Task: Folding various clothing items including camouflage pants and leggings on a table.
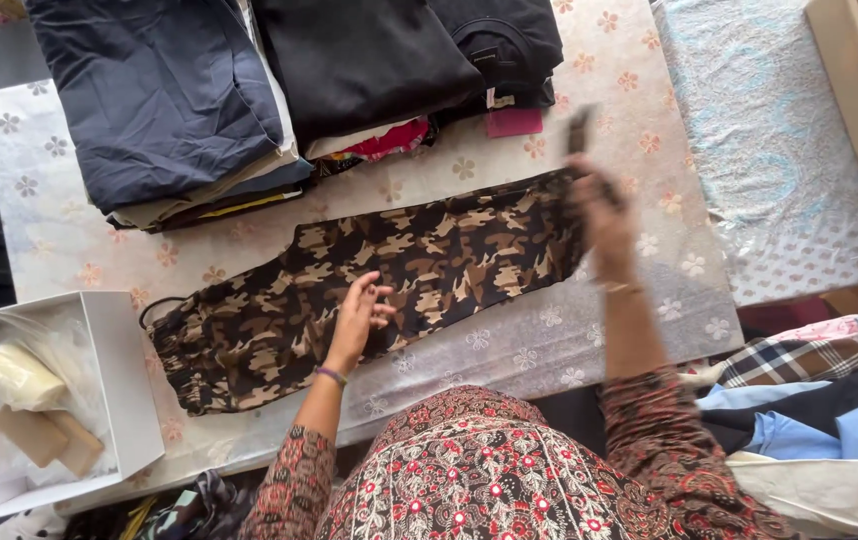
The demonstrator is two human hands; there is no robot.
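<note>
A pair of camouflage trousers [409, 270] in brown, black and tan lies folded lengthwise across the flower-patterned table cover [549, 340]. My left hand [357, 318] rests flat on the middle of the trousers with the fingers spread. My right hand [604, 215] grips the hem end of the trousers at the right and lifts it a little; the raised edge is blurred. Both arms wear red and black patterned sleeves.
Stacks of folded dark clothes [164, 100] and black garments [399, 60] lie at the table's far side. A white open box [114, 370] with wrapped items stands at the left. Folded shirts [819, 400] pile at the right. A light blue patterned cloth [779, 140] covers the far right surface.
</note>
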